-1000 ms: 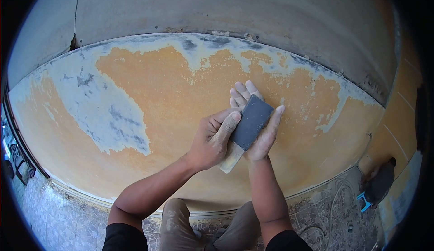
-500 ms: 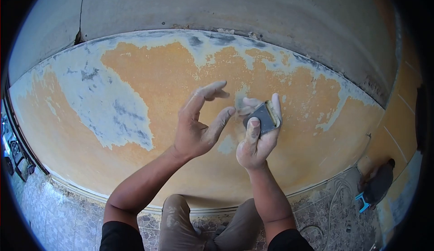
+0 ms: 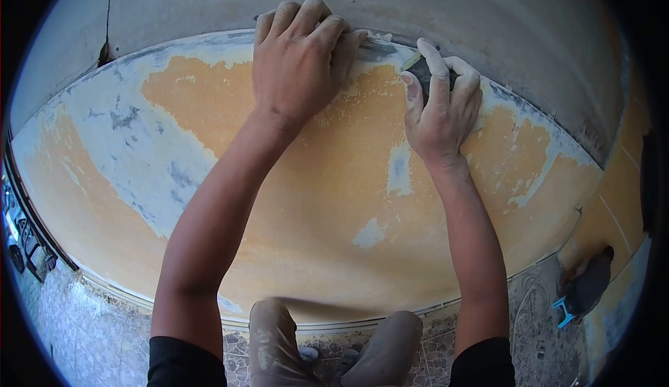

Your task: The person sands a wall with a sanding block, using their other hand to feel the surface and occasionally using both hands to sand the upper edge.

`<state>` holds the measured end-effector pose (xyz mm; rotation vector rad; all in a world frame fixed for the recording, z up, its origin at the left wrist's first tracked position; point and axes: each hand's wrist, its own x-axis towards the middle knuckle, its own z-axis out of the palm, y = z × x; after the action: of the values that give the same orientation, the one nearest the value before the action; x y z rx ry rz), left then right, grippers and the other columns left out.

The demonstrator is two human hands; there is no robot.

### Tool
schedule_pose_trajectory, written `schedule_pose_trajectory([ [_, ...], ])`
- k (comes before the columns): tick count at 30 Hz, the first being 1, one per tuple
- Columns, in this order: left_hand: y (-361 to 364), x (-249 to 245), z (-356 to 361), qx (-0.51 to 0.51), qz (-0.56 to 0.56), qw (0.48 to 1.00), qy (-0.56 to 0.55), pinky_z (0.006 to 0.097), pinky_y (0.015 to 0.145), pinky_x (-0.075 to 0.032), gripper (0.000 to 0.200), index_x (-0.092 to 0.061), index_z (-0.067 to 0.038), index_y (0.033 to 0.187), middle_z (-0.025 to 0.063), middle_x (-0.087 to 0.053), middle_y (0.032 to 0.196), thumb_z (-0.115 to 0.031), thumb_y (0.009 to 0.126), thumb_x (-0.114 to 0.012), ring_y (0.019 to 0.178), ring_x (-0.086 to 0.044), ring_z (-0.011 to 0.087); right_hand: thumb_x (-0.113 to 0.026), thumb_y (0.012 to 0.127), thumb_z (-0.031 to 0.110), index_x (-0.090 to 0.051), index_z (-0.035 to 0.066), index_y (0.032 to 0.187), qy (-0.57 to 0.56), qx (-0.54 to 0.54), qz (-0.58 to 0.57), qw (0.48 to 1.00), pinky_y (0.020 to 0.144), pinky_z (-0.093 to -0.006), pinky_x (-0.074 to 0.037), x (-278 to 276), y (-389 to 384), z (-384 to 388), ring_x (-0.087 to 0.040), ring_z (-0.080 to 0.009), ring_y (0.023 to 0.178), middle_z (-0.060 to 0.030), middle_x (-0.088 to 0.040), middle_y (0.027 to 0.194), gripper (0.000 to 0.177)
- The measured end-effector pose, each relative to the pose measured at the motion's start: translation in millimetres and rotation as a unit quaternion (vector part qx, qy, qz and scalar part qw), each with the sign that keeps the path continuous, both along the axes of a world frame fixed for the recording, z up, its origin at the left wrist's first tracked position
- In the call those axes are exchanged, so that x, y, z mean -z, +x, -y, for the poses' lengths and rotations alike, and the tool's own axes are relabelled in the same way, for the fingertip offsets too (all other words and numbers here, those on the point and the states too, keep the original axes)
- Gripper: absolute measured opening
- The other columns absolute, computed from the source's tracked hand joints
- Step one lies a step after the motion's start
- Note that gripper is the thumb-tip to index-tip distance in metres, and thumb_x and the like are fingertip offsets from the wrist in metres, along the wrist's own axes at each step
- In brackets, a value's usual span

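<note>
My right hand [image 3: 446, 108] holds a dark sanding block [image 3: 424, 77] with a yellowish edge against the top of the patchy orange and white wall [image 3: 300, 199]. Its thumb is on the near side and the fingers bend over the block. Further left, my left hand [image 3: 296, 59] is curled over the wall's upper edge [image 3: 209, 38], its fingertips hidden from me. Pale dust coats the fingers of both hands. Between the hands, a grey and white worn strip [image 3: 380, 52] shows along the edge.
A grey surface [image 3: 446, 3] rises beyond the wall's edge, with a dark crack [image 3: 106, 51] at left. Patterned floor tiles [image 3: 90, 324] lie below, near my knees [image 3: 272, 331]. Another person [image 3: 585, 286] is at far right by a blue stool [image 3: 563, 314].
Both hands have moved up to the wall's upper edge. The left hand has closed over the edge, and the right has turned the sanding block and set it against the wall.
</note>
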<state>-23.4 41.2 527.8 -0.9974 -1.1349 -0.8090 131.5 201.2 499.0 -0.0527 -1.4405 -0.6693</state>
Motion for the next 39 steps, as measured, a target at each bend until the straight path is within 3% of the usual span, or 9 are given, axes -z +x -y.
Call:
schedule_pose_trajectory([
  [3,-2.5,2.3,-1.4,-0.006,0.007,1.0,0.014,0.0408,0.097,-0.047,0.029,-0.076,-0.014,0.113,0.0045,-0.069,0.104,-0.031,0.09,-0.078,0.102,-0.063,0.026,-0.062,0.103,0.039,-0.066,0.016,0.139,0.001,0.096,-0.062,0.993,0.095,-0.043,-0.036,-0.2,-3.0,10.5,-0.047,-0.0254,0.106,-0.0058,-0.054,0.109,0.043],
  [6,3.3,-0.8,1.7,0.054,0.019,0.998,0.018,0.0407,0.086,-0.044,0.02,-0.068,-0.007,0.092,0.0069,-0.061,0.09,-0.026,0.095,-0.071,0.089,-0.059,0.0269,-0.058,0.106,0.04,-0.067,0.015,0.14,-0.048,0.056,-0.066,0.995,0.098,-0.0437,-0.033,14.2,-13.8,11.5,-0.045,-0.0259,0.103,-0.0052,-0.055,0.107,0.043],
  [14,5.7,5.6,-0.1,0.043,0.015,0.998,0.049,0.0412,0.087,-0.045,0.018,-0.062,-0.007,0.086,0.0087,-0.058,0.089,-0.021,0.096,-0.066,0.09,-0.058,0.028,-0.059,0.103,0.05,-0.07,0.011,0.136,-0.081,-0.007,0.032,0.996,0.09,-0.0415,-0.035,140.1,-5.1,18.9,-0.046,-0.0261,0.103,-0.0069,-0.051,0.111,0.052],
  [16,5.0,4.2,-0.9,0.048,-0.006,0.997,0.062,0.0413,0.088,-0.045,0.018,-0.061,-0.007,0.086,0.0091,-0.058,0.089,-0.021,0.096,-0.065,0.09,-0.058,0.0283,-0.065,0.101,0.047,-0.069,0.01,0.136,-0.065,-0.018,0.064,0.996,0.089,-0.0428,-0.037,129.3,3.3,9.1,-0.047,-0.0267,0.103,-0.0081,-0.052,0.111,0.051],
  [23,7.6,5.8,-1.3,0.086,0.022,0.995,0.047,0.0411,0.091,-0.045,0.021,-0.063,-0.006,0.087,0.0097,-0.058,0.091,-0.025,0.093,-0.07,0.092,-0.058,0.0291,-0.074,0.096,0.039,-0.066,0.003,0.13,-0.079,-0.042,-0.1,0.991,0.095,-0.0428,-0.038,-2.7,-11.3,-1.3,-0.048,-0.0276,0.106,-0.0076,-0.054,0.112,0.049],
  [29,3.1,8.9,-0.3,0.079,0.012,0.995,0.056,0.0421,0.092,-0.046,0.025,-0.065,-0.006,0.091,0.0102,-0.058,0.096,-0.028,0.088,-0.076,0.097,-0.058,0.0303,-0.058,0.105,0.047,-0.066,0.006,0.137,-0.081,-0.038,-0.002,0.996,0.093,-0.0431,-0.037,140.3,-3.7,9.1,-0.048,-0.0264,0.104,-0.0084,-0.054,0.112,0.053],
  [31,9.7,9.8,0.5,0.091,0.017,0.995,0.036,0.0424,0.092,-0.046,0.025,-0.065,-0.006,0.092,0.0103,-0.058,0.097,-0.028,0.088,-0.077,0.097,-0.058,0.0307,-0.052,0.109,0.038,-0.06,-0.004,0.139,-0.021,0.029,0.121,0.992,0.09,-0.0439,-0.041,160.2,18.1,4.1,-0.047,-0.0317,0.106,-0.0166,-0.053,0.115,0.053],
  [36,8.8,9.6,-1.1,0.082,0.016,0.995,0.045,0.0431,0.089,-0.045,0.026,-0.064,-0.007,0.093,0.0103,-0.058,0.095,-0.025,0.084,-0.08,0.095,-0.058,0.0316,-0.063,0.104,0.035,-0.061,0.0,0.143,-0.095,-0.025,-0.018,0.995,0.094,-0.0435,-0.037,34.9,16.2,-12.1,-0.047,-0.0285,0.104,-0.0105,-0.053,0.115,0.052],
  [39,11.3,8.6,-2.6,0.065,0.004,0.996,0.053,0.0434,0.087,-0.045,0.026,-0.064,-0.007,0.093,0.0104,-0.058,0.093,-0.024,0.083,-0.081,0.093,-0.057,0.0319,-0.063,0.105,0.022,-0.057,0.003,0.148,-0.096,-0.038,-0.05,0.993,0.093,-0.0386,-0.039,22.3,11.0,-9.3,-0.047,-0.028,0.105,-0.0153,-0.054,0.113,0.048],
])
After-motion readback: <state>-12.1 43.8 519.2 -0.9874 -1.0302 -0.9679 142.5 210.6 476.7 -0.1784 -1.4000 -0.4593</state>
